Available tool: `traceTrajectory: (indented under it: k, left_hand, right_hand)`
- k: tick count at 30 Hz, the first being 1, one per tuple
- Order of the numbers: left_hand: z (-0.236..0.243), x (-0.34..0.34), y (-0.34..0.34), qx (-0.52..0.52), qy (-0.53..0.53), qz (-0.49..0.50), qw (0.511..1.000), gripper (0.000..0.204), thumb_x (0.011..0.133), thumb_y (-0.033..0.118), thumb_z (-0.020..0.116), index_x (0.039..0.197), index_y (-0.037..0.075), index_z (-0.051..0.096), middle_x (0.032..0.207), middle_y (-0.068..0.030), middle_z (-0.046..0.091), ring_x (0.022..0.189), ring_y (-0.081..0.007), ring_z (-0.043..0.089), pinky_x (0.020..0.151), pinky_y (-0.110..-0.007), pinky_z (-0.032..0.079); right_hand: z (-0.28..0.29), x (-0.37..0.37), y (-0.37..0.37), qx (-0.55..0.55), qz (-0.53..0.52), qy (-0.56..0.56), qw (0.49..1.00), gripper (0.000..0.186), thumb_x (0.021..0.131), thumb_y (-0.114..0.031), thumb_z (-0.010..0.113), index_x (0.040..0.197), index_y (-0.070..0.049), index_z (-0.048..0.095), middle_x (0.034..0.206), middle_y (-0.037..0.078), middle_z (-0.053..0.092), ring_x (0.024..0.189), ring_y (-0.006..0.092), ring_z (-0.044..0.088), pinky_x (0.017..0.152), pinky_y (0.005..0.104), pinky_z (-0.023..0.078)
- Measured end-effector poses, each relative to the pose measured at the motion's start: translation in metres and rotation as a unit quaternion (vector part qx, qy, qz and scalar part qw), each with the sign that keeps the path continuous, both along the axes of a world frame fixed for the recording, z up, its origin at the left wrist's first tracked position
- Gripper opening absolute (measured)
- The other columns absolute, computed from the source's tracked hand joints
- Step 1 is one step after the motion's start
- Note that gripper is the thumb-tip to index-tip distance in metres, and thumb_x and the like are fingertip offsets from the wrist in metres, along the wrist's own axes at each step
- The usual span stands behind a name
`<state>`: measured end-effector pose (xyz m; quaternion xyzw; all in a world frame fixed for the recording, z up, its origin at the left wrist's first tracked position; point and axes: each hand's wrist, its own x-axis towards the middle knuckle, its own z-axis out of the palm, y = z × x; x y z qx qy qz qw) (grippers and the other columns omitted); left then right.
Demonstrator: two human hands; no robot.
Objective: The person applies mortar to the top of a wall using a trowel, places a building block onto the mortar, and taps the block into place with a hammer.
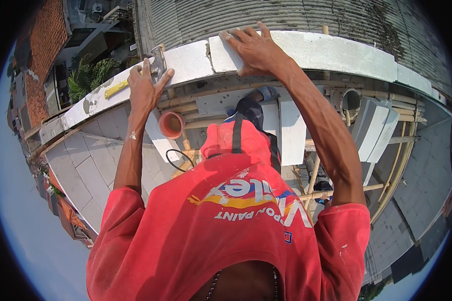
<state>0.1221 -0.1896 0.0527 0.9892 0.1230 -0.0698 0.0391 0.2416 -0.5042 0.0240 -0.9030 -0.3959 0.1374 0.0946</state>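
My left hand point(144, 88) is raised at the white block wall point(186, 59), fingers and thumb apart, beside a grey metal tool point(158, 58); whether it touches the tool is unclear. A yellow-handled object point(114, 89) lies along the wall to its left. My right hand point(251, 52) rests spread on top of a long white block point(336, 52), just right of a vertical joint. A red bucket point(171, 125) with contents I cannot make out is below my left hand, next to a dark looped hose or cable point(176, 165).
Bamboo scaffolding point(191, 103) runs below the wall, with white blocks point(371, 130) and a round container point(350, 100) at right. Corrugated roofing point(286, 17) lies beyond. Tiled roofs and greenery fill the left. Someone in dark clothing point(322, 186) is partly visible lower down.
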Motion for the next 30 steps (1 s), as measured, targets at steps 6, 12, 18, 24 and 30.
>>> traceTrajectory:
  k: [6, 12, 18, 24, 30]
  left_hand:
    - [0.0, -0.002, -0.001, -0.027, 0.017, 0.004, 0.999, 0.104, 0.09, 0.075, 0.058, 0.151, -0.007, 0.043, 0.141, -0.0359, 0.041, 0.132, -0.0492, 0.041, 0.104, -0.058, 0.043]
    - [0.003, -0.004, 0.0, -0.034, 0.026, 0.019, 0.999, 0.102, 0.09, 0.075, 0.059, 0.152, -0.004, 0.043, 0.142, -0.0354, 0.04, 0.134, -0.0488, 0.04, 0.107, -0.058, 0.042]
    - [-0.002, 0.006, -0.012, -0.109, -0.047, 0.008, 0.993, 0.079, 0.093, 0.06, 0.068, 0.145, 0.002, 0.054, 0.134, -0.0303, 0.045, 0.128, -0.0448, 0.045, 0.109, -0.054, 0.037]
    - [-0.033, 0.006, 0.053, -0.075, -0.069, 0.06, 0.993, 0.069, 0.098, 0.054, 0.064, 0.124, -0.009, 0.058, 0.116, -0.0255, 0.053, 0.111, -0.0365, 0.05, 0.1, -0.049, 0.039]
    - [0.167, 0.084, -0.06, -0.282, -0.214, 0.095, 0.93, 0.059, 0.107, 0.048, 0.049, 0.13, -0.006, 0.05, 0.115, -0.014, 0.06, 0.091, -0.0189, 0.057, 0.083, -0.032, 0.048]
  right_hand:
    - [-0.001, -0.006, -0.001, -0.01, -0.006, -0.007, 1.0, 0.122, 0.056, -0.041, 0.094, 0.16, -0.02, 0.034, 0.154, 0.01, 0.05, 0.141, 0.032, 0.047, 0.123, 0.0631, 0.023]
    - [-0.004, -0.011, 0.004, 0.001, -0.004, -0.03, 1.0, 0.121, 0.058, -0.042, 0.094, 0.16, -0.022, 0.033, 0.154, 0.01, 0.05, 0.142, 0.0307, 0.047, 0.123, 0.0618, 0.025]
    - [0.001, -0.007, -0.009, -0.021, -0.014, -0.02, 0.999, 0.122, 0.061, -0.058, 0.09, 0.161, -0.023, 0.031, 0.157, 0.01, 0.046, 0.147, 0.0307, 0.039, 0.125, 0.0613, 0.018]
    - [0.05, -0.064, -0.012, 0.397, -0.123, -0.094, 0.905, 0.071, 0.088, -0.039, 0.076, 0.147, -0.011, 0.05, 0.143, 0.014, 0.054, 0.135, 0.034, 0.049, 0.114, 0.0491, 0.038]
    - [0.044, -0.129, -0.048, 0.427, -0.245, 0.023, 0.87, 0.055, 0.085, -0.022, 0.078, 0.133, -0.002, 0.061, 0.124, 0.013, 0.063, 0.12, 0.0313, 0.059, 0.104, 0.0452, 0.047]
